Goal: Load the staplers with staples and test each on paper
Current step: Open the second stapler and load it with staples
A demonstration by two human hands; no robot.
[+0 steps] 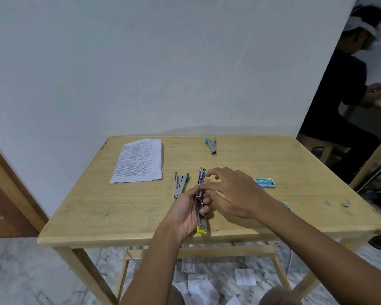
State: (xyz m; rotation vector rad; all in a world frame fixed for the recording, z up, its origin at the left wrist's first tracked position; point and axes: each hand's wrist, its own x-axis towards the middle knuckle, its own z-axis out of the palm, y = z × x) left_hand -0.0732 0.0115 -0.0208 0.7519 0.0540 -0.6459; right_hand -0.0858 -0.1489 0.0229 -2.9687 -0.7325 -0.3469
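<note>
The left hand [185, 214] is gripping the yellow stapler [202, 175], likely light and slippery, by its sides while the right hand [233, 194] is pinching its middle.

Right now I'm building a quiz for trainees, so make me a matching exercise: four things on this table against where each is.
1 yellow stapler
2 teal stapler
3 blue stapler
4 staple box

A far side of the table
B gripped in the left hand
C lying just left of that hand
D right of the right hand

Pairs: 1-B, 2-C, 3-A, 4-D
</note>
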